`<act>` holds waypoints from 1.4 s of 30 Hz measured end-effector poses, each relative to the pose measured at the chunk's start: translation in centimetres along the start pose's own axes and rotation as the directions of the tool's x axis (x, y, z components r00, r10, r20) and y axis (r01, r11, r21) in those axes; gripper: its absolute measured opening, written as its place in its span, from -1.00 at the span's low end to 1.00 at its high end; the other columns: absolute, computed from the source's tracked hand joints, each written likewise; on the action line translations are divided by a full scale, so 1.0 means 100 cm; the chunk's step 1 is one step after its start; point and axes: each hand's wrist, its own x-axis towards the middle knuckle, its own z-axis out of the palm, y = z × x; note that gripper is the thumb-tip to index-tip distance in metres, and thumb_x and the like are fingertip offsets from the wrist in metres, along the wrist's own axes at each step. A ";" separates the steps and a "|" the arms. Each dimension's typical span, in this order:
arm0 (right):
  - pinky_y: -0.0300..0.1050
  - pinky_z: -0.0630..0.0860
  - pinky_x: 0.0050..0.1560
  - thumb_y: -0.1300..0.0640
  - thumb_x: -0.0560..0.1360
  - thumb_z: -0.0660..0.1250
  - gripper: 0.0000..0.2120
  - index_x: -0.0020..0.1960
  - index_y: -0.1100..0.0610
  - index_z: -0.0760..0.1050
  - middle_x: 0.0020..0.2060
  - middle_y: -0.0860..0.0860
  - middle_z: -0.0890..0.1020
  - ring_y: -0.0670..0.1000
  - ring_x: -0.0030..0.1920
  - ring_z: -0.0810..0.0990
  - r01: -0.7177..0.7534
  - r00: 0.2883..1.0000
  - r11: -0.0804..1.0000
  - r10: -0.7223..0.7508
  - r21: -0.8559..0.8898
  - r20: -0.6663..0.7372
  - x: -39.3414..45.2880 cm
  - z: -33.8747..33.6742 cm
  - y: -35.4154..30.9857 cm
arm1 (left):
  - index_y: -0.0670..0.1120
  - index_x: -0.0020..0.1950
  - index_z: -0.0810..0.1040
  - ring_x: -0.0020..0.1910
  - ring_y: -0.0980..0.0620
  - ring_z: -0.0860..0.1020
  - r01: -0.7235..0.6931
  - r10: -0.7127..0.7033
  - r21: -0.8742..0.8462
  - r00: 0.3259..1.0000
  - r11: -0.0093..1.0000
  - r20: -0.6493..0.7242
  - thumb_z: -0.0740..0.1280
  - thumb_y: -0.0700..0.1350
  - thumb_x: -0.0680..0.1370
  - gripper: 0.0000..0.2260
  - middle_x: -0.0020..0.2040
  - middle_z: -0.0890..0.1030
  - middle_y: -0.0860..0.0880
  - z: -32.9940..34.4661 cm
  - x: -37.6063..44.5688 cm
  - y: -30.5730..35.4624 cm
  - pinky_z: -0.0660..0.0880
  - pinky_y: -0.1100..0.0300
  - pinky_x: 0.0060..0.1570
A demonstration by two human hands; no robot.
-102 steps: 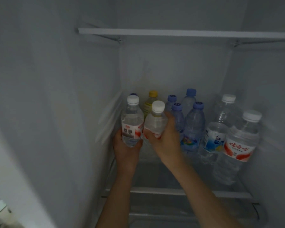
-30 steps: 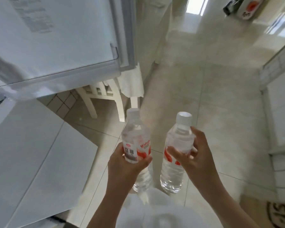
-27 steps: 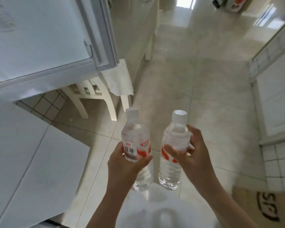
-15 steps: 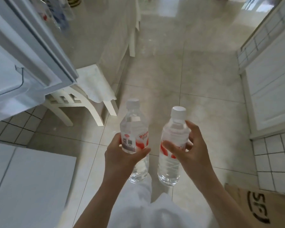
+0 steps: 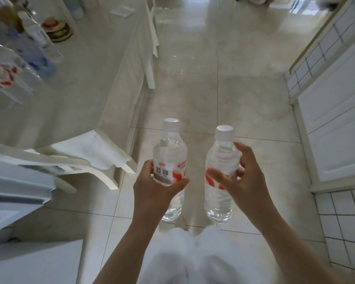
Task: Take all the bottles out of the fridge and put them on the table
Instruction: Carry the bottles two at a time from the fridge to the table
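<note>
Glossy tiled floor (image 5: 203, 95) ahead, wide and bare through the middle. At far left, open fridge door (image 5: 12, 187) jutting in at low left, its corner near the walking line. Beyond it, cloth-covered desk (image 5: 86, 78) with blurred bottles (image 5: 19, 56) standing along its left part and open cloth toward its right edge; white chair (image 5: 86, 158) tucked at the near corner. Left hand (image 5: 158, 189) wrapped round the label of a left water bottle (image 5: 170, 160), upright, capped. Right hand (image 5: 240, 181) holding a right water bottle (image 5: 219, 173) more loosely, thumb across the label, fingers curled behind. White cabinet doors (image 5: 336, 119) along the right. Probably best: keep both bottles upright and apart, firm up the right grip, swing left clear of door corner and chair, set down well inside the desk's right edge, away from the standing bottles.
</note>
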 end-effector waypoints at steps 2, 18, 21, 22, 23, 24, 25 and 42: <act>-0.27 0.61 -0.03 -0.15 0.22 0.49 -0.32 0.28 -0.12 0.33 -0.03 -0.34 0.59 -0.27 -0.01 0.62 -0.018 1.000 1.000 0.018 0.020 -0.002 0.026 -0.008 0.001 | 0.05 -0.03 0.48 -0.26 0.21 0.61 0.008 -0.008 0.008 1.000 1.000 -0.011 0.65 -0.06 0.17 -0.50 -0.19 0.63 0.11 0.012 0.022 0.010 0.50 0.32 -0.27; -0.20 0.61 -0.05 0.15 0.29 0.56 -0.33 0.30 -0.04 0.34 -0.09 -0.36 0.62 -0.31 -0.08 0.63 0.070 0.914 0.991 -0.019 -0.113 0.406 0.272 -0.049 -0.004 | 0.06 -0.06 0.46 -0.32 0.23 0.59 0.129 -0.155 -0.092 0.908 0.987 -0.390 0.66 -0.05 0.16 -0.50 -0.25 0.63 0.08 0.108 0.157 0.082 0.51 0.39 -0.34; -0.08 0.63 0.01 0.12 0.28 0.57 -0.30 0.33 -0.01 0.32 0.00 -0.24 0.60 -0.31 -0.05 0.62 0.111 0.882 0.984 -0.032 -0.140 0.470 0.307 -0.035 -0.011 | 0.09 -0.02 0.46 -0.29 0.29 0.59 0.179 -0.230 -0.155 0.868 0.972 -0.440 0.65 -0.04 0.17 -0.50 -0.22 0.63 0.13 0.108 0.167 0.088 0.50 0.36 -0.31; -0.04 0.63 0.03 0.11 0.28 0.57 -0.29 0.33 -0.02 0.32 0.01 -0.22 0.60 -0.29 -0.05 0.62 0.119 0.869 0.983 -0.033 -0.143 0.494 0.316 -0.029 -0.014 | 0.09 -0.01 0.47 -0.28 0.30 0.60 0.195 -0.253 -0.171 0.853 0.966 -0.458 0.65 -0.03 0.17 -0.49 -0.21 0.64 0.14 0.105 0.171 0.088 0.50 0.34 -0.29; 0.00 0.63 0.03 0.11 0.28 0.57 -0.29 0.32 -0.04 0.31 -0.01 -0.22 0.62 -0.27 -0.05 0.63 0.125 0.857 0.981 -0.031 -0.148 0.515 0.326 -0.022 -0.017 | 0.09 0.00 0.48 -0.27 0.30 0.60 0.208 -0.273 -0.186 0.837 0.960 -0.475 0.65 -0.02 0.17 -0.49 -0.20 0.64 0.14 0.102 0.174 0.088 0.50 0.33 -0.28; 0.05 0.62 0.03 0.11 0.27 0.57 -0.30 0.31 -0.06 0.31 -0.05 -0.25 0.64 -0.25 -0.08 0.64 0.135 0.841 0.979 -0.032 -0.153 0.540 0.335 -0.012 -0.020 | 0.08 0.01 0.49 -0.27 0.30 0.60 0.217 -0.292 -0.203 0.818 0.955 -0.496 0.65 -0.02 0.17 -0.49 -0.19 0.65 0.14 0.097 0.179 0.086 0.50 0.33 -0.27; 0.08 0.62 0.03 0.09 0.27 0.57 -0.30 0.29 -0.09 0.31 -0.09 -0.28 0.65 -0.24 -0.10 0.65 0.152 0.823 0.975 -0.035 -0.161 0.567 0.344 -0.002 -0.024 | 0.07 0.02 0.49 -0.26 0.29 0.61 0.223 -0.308 -0.221 0.799 0.949 -0.516 0.65 -0.01 0.17 -0.49 -0.19 0.65 0.14 0.092 0.185 0.085 0.51 0.32 -0.25; 0.10 0.61 0.03 -0.15 0.10 0.54 -0.25 0.24 -0.22 0.37 0.00 -0.25 0.63 -0.12 -0.01 0.65 0.292 0.702 0.956 -0.219 0.007 0.678 0.453 0.227 -0.124 | 0.03 0.02 0.50 -0.23 0.27 0.60 0.137 -0.279 -0.249 0.627 0.959 -0.728 0.64 -0.09 0.21 -0.52 -0.19 0.63 0.13 -0.083 0.350 0.067 0.49 0.46 -0.30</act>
